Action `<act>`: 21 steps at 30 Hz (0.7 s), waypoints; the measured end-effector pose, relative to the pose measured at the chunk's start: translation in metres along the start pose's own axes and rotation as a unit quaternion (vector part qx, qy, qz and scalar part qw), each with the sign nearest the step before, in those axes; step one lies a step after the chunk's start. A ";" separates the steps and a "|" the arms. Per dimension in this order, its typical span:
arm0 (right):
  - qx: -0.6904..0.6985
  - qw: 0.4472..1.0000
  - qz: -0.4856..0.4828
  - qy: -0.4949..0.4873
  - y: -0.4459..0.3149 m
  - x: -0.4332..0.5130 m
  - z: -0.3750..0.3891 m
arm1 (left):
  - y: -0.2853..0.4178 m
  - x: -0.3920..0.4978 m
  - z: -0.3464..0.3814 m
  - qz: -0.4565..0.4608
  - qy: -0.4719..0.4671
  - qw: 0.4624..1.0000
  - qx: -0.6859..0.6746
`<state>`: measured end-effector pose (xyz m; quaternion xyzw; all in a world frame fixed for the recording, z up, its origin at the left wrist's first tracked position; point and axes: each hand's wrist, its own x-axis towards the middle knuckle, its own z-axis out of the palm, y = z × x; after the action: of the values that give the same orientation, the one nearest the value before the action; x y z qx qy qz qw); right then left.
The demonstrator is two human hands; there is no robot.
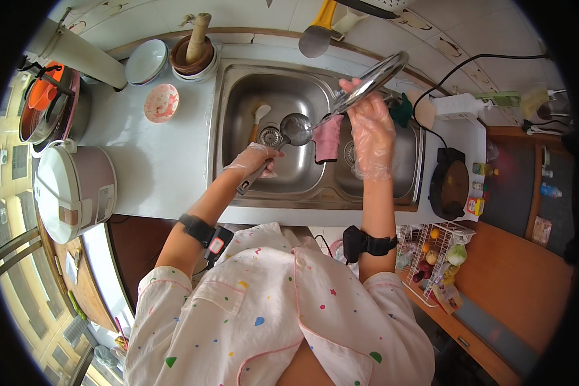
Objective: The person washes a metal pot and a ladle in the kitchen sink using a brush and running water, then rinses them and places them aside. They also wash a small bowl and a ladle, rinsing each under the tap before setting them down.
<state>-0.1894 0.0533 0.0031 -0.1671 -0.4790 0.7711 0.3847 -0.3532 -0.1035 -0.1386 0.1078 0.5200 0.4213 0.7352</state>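
Note:
Both hands wear thin clear plastic gloves. My left hand [258, 160] is closed around the grey handle of a ladle [296, 129], whose round bowl is over the left basin of a steel double sink [289, 190]. A round lid with a metal rim [374, 79] is tilted up in my right hand [372, 128], held above the right basin near the faucet. Water appears to run between the lid and the ladle bowl. A pink cloth [327, 140] hangs over the divider between the basins. In the left basin a white spoon-like utensil [261, 113] lies by the drain.
Left of the sink are a patterned bowl [161, 103], stacked plates [146, 62], a wooden mortar with pestle [191, 54] and a rice cooker [77, 188]. A spatula [316, 41] hangs above. On the right stand a black electric pan [449, 188] and a white bottle [456, 106].

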 end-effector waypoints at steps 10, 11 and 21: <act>-0.614 0.769 0.110 -0.139 0.129 -0.031 -0.086 | 0.005 0.009 0.028 -0.022 0.099 0.995 -0.010; -0.654 0.734 0.074 -0.167 0.138 -0.032 -0.089 | 0.006 0.008 0.029 -0.028 0.087 0.996 -0.007; -0.804 0.514 0.119 -0.274 0.164 -0.037 -0.069 | 0.012 -0.005 0.021 -0.038 0.063 0.996 -0.056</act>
<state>-0.1934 0.0269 -0.1767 -0.2413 -0.9516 0.1031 -0.1598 -0.3419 -0.0933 -0.1188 0.0197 0.5441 0.4279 0.7214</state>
